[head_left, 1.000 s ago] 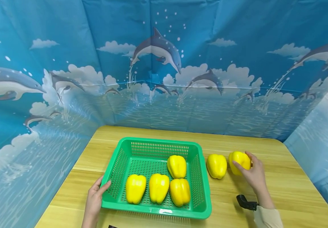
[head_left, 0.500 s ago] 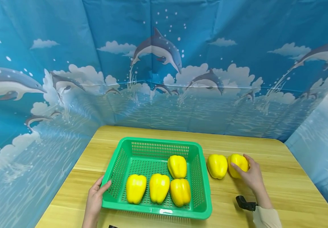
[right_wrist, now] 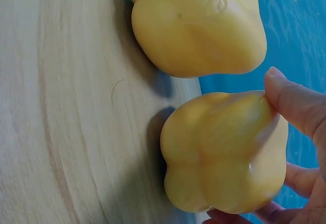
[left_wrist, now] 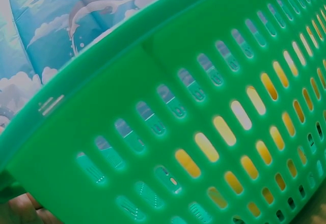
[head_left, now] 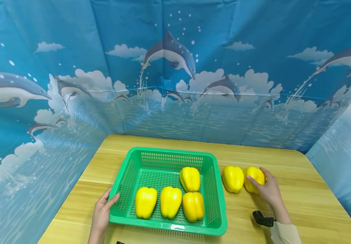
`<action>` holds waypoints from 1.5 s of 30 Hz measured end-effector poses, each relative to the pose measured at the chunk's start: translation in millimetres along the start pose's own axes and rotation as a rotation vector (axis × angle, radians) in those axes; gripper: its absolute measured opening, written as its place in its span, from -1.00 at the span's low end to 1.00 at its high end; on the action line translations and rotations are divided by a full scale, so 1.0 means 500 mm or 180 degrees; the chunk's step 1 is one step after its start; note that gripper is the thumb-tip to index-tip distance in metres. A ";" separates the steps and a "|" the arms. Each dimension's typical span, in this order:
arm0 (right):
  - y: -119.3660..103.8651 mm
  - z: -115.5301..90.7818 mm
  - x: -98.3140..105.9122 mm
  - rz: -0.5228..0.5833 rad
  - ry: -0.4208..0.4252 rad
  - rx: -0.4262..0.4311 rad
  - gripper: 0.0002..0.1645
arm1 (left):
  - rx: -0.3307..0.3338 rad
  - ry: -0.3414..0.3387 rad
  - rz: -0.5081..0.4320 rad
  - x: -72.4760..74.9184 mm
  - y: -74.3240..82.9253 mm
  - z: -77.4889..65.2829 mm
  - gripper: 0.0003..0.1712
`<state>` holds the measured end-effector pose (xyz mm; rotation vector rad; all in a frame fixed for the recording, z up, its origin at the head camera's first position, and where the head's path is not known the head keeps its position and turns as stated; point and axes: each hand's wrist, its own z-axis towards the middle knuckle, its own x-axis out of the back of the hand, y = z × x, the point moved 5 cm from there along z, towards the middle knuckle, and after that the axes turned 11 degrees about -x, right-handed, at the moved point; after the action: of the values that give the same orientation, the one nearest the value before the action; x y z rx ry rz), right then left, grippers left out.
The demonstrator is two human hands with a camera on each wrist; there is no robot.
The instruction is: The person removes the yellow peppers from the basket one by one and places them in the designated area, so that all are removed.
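Observation:
My left hand (head_left: 101, 210) grips the left rim of a green plastic basket (head_left: 163, 225), thumb inside over the edge. In the left wrist view, part of that hand (left_wrist: 24, 211) shows under the rim beside the slotted wall (left_wrist: 61, 175). My right hand (head_left: 269, 189) holds a yellow bell pepper (head_left: 254, 180) at the right of the basket, thumb and fingers on its opposite sides. The right wrist view shows this pepper (right_wrist: 224, 152) close over the tabletop. Just left of it sits another yellow bell pepper (head_left: 233, 179), by the basket's right wall.
Several yellow bell peppers (head_left: 170, 202) lie in the basket, toward its front and right. The wooden table (head_left: 312, 203) ends at a blue dolphin-print curtain (head_left: 175, 112) behind and at both sides. A black device (head_left: 263, 219) is by the right wrist.
My right hand has brought the bell pepper slightly left and down, close to the neighbouring pepper. The left hand and the basket have stayed in place.

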<state>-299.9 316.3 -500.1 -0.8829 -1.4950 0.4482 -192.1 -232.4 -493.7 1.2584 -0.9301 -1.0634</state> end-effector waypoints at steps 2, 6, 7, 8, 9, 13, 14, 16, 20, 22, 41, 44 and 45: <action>0.001 0.001 0.000 -0.0016 -0.0009 -0.0025 0.14 | 0.0004 -0.0010 0.0004 -0.001 0.000 0.000 -0.43; 0.002 0.001 -0.001 -0.0037 -0.0005 -0.0062 0.15 | 0.0000 -0.0029 -0.0002 -0.002 0.001 0.000 -0.43; 0.002 0.001 -0.001 -0.0042 -0.0001 -0.0065 0.15 | -0.0011 -0.0028 0.0001 -0.002 0.002 0.000 -0.43; 0.002 0.001 -0.001 -0.0048 0.0004 -0.0065 0.14 | -0.0013 -0.0031 -0.0001 -0.002 0.002 -0.001 -0.44; 0.002 0.001 -0.001 -0.0051 0.0008 -0.0065 0.14 | -0.0019 -0.0033 -0.0006 -0.002 0.002 -0.001 -0.44; 0.003 -0.001 -0.002 -0.0054 0.0020 -0.0052 0.15 | -0.0020 -0.0042 -0.0023 -0.002 0.002 -0.001 -0.43; 0.003 0.000 -0.002 -0.0050 0.0020 -0.0050 0.15 | -0.0012 -0.0047 -0.0029 -0.002 0.002 -0.001 -0.43; 0.003 0.001 -0.002 -0.0047 0.0012 -0.0054 0.16 | -0.0014 -0.0047 -0.0021 -0.002 0.002 -0.002 -0.43; 0.003 0.003 -0.003 -0.0054 -0.0004 -0.0095 0.19 | -0.0027 -0.0042 0.0007 -0.001 0.003 -0.001 -0.44; 0.003 0.003 -0.003 -0.0066 -0.0010 -0.0126 0.20 | -0.0040 -0.0040 0.0012 -0.001 0.004 -0.001 -0.44; 0.003 -0.011 0.005 0.0003 0.0130 -0.0106 0.22 | 0.0007 -0.0055 -0.0076 -0.002 0.001 -0.002 -0.44; 0.001 -0.014 0.010 0.0024 0.0234 -0.0075 0.19 | -0.0013 -0.0048 -0.0067 -0.001 0.001 -0.002 -0.44; 0.000 -0.015 0.011 0.0033 0.0261 -0.0078 0.18 | -0.0020 -0.0044 -0.0061 0.000 0.000 -0.002 -0.45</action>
<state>-292.0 318.7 -495.4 -0.9180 -1.4242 0.3976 -190.9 -232.0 -493.7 1.2584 -0.9260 -1.0905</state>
